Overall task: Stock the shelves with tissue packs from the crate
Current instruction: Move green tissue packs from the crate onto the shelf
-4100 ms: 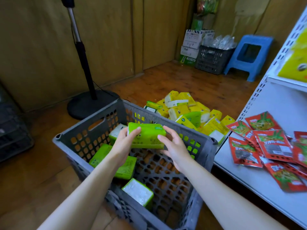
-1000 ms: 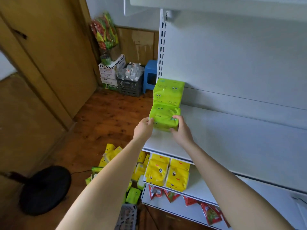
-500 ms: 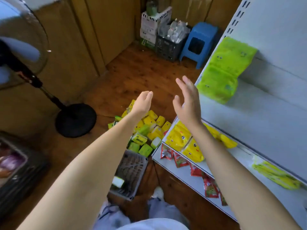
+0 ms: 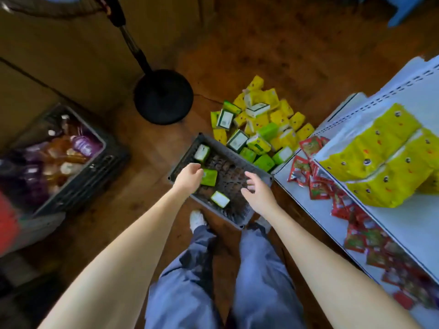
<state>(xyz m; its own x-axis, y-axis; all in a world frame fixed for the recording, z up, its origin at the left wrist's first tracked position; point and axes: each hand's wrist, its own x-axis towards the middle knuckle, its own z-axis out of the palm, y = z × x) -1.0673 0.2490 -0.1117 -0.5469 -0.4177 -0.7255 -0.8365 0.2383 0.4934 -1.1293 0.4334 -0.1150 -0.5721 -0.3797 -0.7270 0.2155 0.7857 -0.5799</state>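
Note:
A grey slatted crate (image 4: 240,217) stands on the wooden floor by my feet. Three green tissue packs lie in it: one at the far left corner (image 4: 202,153), one in the middle (image 4: 209,178), one near the front (image 4: 220,199). My left hand (image 4: 188,178) hovers over the crate's left side, fingers apart, holding nothing, just left of the middle pack. My right hand (image 4: 257,192) hangs open above the crate's right side. Yellow tissue packs (image 4: 380,157) sit stacked on the white shelf (image 4: 418,224) at right.
A heap of yellow and green packs (image 4: 259,122) lies on the floor behind the crate. Red snack sachets (image 4: 316,176) cover the lower shelf. A fan's black round base (image 4: 164,96) stands at the back. A dark crate of bottles (image 4: 61,155) sits at left.
I let go of the green pack on the upper shelf and my view dropped to the floor. Both empty hands came down over the crate.

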